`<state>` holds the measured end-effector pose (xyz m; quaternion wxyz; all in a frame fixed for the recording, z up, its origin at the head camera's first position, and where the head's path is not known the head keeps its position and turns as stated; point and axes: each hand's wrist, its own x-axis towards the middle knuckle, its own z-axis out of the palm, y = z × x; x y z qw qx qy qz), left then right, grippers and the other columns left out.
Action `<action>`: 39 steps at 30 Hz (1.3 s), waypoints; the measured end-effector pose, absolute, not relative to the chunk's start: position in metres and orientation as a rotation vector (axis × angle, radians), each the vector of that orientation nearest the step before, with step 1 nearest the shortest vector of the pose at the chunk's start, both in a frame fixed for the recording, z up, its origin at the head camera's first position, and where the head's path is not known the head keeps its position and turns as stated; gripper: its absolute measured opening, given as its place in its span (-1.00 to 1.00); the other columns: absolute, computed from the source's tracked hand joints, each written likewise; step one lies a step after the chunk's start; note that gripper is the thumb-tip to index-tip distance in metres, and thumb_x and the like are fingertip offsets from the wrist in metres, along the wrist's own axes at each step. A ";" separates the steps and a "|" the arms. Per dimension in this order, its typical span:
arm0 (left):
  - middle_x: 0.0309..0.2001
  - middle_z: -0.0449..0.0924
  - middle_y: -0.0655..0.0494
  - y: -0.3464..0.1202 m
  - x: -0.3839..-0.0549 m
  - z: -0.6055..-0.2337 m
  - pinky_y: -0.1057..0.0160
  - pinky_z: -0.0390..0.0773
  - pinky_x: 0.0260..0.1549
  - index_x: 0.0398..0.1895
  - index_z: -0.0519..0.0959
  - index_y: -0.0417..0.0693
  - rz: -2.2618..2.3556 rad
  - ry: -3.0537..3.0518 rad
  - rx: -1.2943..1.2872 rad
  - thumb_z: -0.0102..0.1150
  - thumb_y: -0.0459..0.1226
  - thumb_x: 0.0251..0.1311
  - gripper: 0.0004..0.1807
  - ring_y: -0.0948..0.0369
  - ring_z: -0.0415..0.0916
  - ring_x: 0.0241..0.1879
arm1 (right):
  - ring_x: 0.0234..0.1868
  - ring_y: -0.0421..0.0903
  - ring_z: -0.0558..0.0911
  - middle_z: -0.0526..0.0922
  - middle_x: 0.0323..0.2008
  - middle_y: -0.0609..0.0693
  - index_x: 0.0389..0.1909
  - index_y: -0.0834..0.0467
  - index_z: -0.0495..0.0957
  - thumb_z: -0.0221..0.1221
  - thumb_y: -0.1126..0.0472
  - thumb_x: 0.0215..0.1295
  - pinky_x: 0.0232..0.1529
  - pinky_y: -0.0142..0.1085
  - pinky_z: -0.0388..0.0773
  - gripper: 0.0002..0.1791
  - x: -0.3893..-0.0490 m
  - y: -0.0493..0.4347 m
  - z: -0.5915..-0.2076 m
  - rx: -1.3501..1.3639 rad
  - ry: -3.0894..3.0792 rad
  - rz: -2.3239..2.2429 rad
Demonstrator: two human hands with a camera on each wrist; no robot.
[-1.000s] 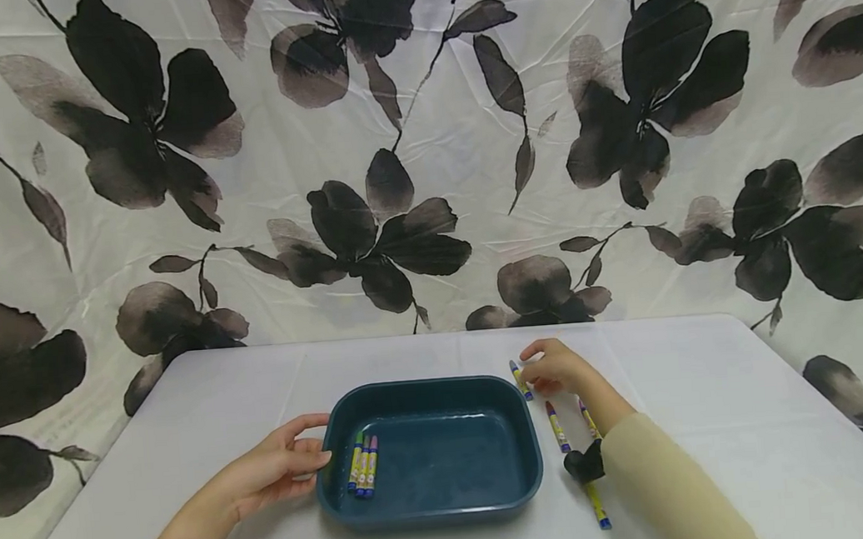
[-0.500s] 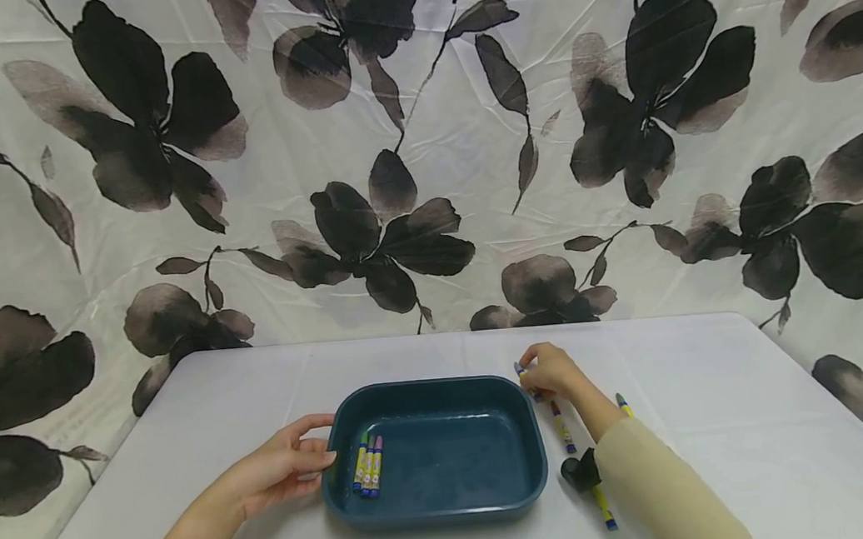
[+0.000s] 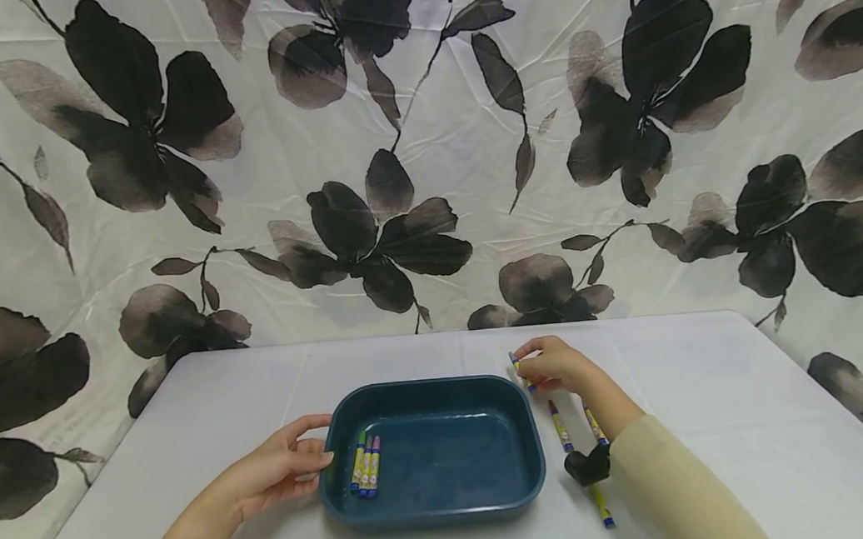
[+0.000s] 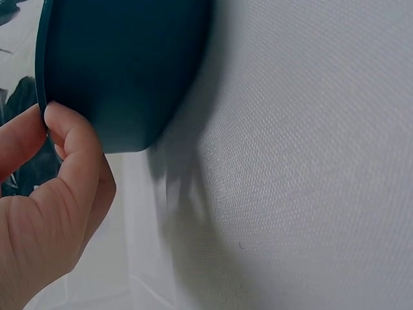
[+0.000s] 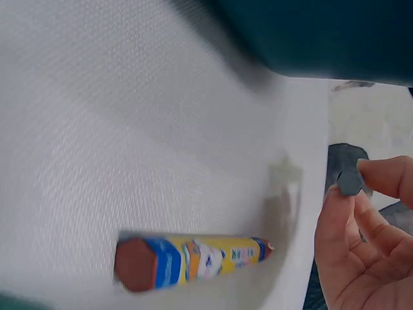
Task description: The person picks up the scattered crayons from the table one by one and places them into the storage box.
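Note:
My left hand (image 3: 283, 463) pinches the left rim of a dark teal tray (image 3: 434, 516) between thumb and fingers; the left wrist view shows this grip on the tray's edge (image 4: 41, 58) closely. Three crayons (image 3: 365, 466) with yellow wrappers lie side by side at the left inside the tray. Beyond the tray's far right corner, my right hand (image 3: 558, 365) pinches a grey crayon (image 3: 515, 361). The right wrist view has that crayon's grey end (image 5: 350, 183) between thumb and fingertips, off the cloth. A brown crayon (image 5: 200, 261) lies on the cloth nearby.
Right of the tray, more crayons lie on the white table (image 3: 697, 418): the brown one, another (image 3: 595, 425) partly behind the right wrist, and one (image 3: 602, 506) nearer the front. A black device (image 3: 588, 465) sits at the right wrist. Floral cloth (image 3: 392, 139) hangs behind.
My right fingers have taken hold of the grey crayon, which lay on the table a second ago, and raised it slightly. The left hand and tray stay put.

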<state>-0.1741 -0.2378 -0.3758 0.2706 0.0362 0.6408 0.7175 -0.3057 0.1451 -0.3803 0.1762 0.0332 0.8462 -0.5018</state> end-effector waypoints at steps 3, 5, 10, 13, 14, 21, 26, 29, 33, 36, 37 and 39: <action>-0.28 0.44 0.04 -0.238 -0.173 -0.377 0.43 0.52 -0.40 0.35 -0.03 -0.24 1.931 1.727 0.090 0.04 -0.45 0.23 -0.32 0.30 0.44 -0.41 | -0.46 -0.12 0.45 0.51 -0.41 0.05 0.04 0.28 0.46 0.19 0.35 0.10 -0.47 -0.36 0.51 -0.58 -0.303 0.147 -0.377 0.110 2.355 -1.439; -0.28 0.43 0.04 -0.238 -0.173 -0.377 0.43 0.52 -0.40 0.35 -0.04 -0.24 1.928 1.731 0.084 0.04 -0.44 0.23 -0.32 0.30 0.44 -0.41 | -0.48 -0.13 0.44 0.50 -0.43 0.04 0.06 0.28 0.46 0.18 0.35 0.10 -0.47 -0.37 0.51 -0.56 -0.301 0.149 -0.375 0.105 2.319 -1.465; -0.30 0.43 0.06 -0.238 -0.174 -0.376 0.43 0.51 -0.41 0.35 -0.04 -0.24 1.923 1.747 0.095 0.06 -0.43 0.22 -0.31 0.31 0.43 -0.41 | -0.54 -0.18 0.42 0.46 -0.43 0.01 0.10 0.29 0.42 0.16 0.36 0.10 -0.55 -0.45 0.46 -0.53 -0.292 0.152 -0.366 0.099 2.220 -1.575; -0.32 0.42 0.08 -0.238 -0.174 -0.376 0.44 0.51 -0.41 0.34 -0.03 -0.25 1.924 1.741 0.108 0.05 -0.44 0.22 -0.32 0.31 0.42 -0.42 | -0.56 -0.20 0.43 0.45 -0.42 0.01 0.11 0.28 0.41 0.16 0.37 0.10 -0.57 -0.48 0.45 -0.52 -0.287 0.151 -0.362 0.119 2.161 -1.646; -0.33 0.42 0.09 -0.238 -0.173 -0.376 0.44 0.51 -0.41 0.33 -0.03 -0.25 1.925 1.740 0.111 0.05 -0.44 0.22 -0.32 0.31 0.42 -0.42 | -0.56 -0.21 0.43 0.45 -0.42 0.01 0.11 0.28 0.41 0.16 0.38 0.10 -0.57 -0.49 0.45 -0.52 -0.285 0.151 -0.361 0.125 2.141 -1.666; -0.31 0.43 0.07 -0.237 -0.172 -0.375 0.44 0.51 -0.41 0.34 -0.06 -0.27 1.926 1.746 0.110 0.06 -0.44 0.22 -0.30 0.31 0.43 -0.42 | -0.60 -0.23 0.45 0.47 -0.45 0.00 0.11 0.28 0.40 0.15 0.39 0.12 -0.56 -0.51 0.46 -0.52 -0.275 0.145 -0.354 0.099 2.073 -1.738; -0.32 0.43 0.07 -0.237 -0.173 -0.374 0.43 0.52 -0.41 0.34 -0.05 -0.26 1.920 1.754 0.101 0.05 -0.44 0.23 -0.31 0.31 0.44 -0.42 | -0.61 -0.25 0.47 0.50 -0.49 -0.01 0.12 0.30 0.39 0.14 0.38 0.12 -0.54 -0.52 0.47 -0.52 -0.267 0.143 -0.350 0.053 2.033 -1.763; -0.31 0.43 0.07 -0.237 -0.174 -0.375 0.42 0.52 -0.41 0.35 -0.06 -0.26 1.913 1.771 0.092 0.05 -0.43 0.23 -0.30 0.31 0.43 -0.42 | -0.60 -0.25 0.48 0.52 -0.50 -0.01 0.12 0.31 0.38 0.14 0.38 0.13 -0.54 -0.51 0.48 -0.52 -0.263 0.140 -0.347 0.013 2.012 -1.779; -0.31 0.43 0.08 -0.237 -0.175 -0.376 0.42 0.51 -0.41 0.36 -0.07 -0.26 1.914 1.773 0.092 0.05 -0.43 0.23 -0.29 0.30 0.44 -0.41 | -0.58 -0.23 0.48 0.52 -0.45 0.02 0.13 0.33 0.36 0.13 0.37 0.14 -0.52 -0.51 0.49 -0.52 -0.256 0.135 -0.345 -0.019 1.998 -1.789; -0.31 0.43 0.07 -0.238 -0.175 -0.376 0.42 0.51 -0.41 0.36 -0.07 -0.26 1.918 1.764 0.098 0.05 -0.44 0.23 -0.29 0.30 0.44 -0.41 | -0.54 -0.20 0.48 0.50 -0.41 0.04 0.14 0.33 0.36 0.13 0.36 0.14 -0.50 -0.49 0.51 -0.51 -0.252 0.131 -0.345 -0.028 2.002 -1.767; -0.30 0.44 0.07 -0.238 -0.175 -0.377 0.43 0.51 -0.41 0.36 -0.07 -0.26 1.920 1.759 0.099 0.05 -0.44 0.23 -0.29 0.30 0.44 -0.41 | -0.53 -0.19 0.47 0.50 -0.41 0.04 0.14 0.33 0.37 0.13 0.36 0.13 -0.49 -0.49 0.51 -0.51 -0.251 0.129 -0.345 -0.031 2.001 -1.758; -0.29 0.44 0.05 -0.238 -0.174 -0.377 0.43 0.51 -0.40 0.36 -0.08 -0.26 1.924 1.751 0.096 0.05 -0.44 0.23 -0.29 0.30 0.44 -0.40 | -0.51 -0.18 0.48 0.50 -0.39 0.05 0.14 0.32 0.37 0.14 0.36 0.13 -0.49 -0.47 0.52 -0.51 -0.248 0.125 -0.345 -0.033 2.000 -1.741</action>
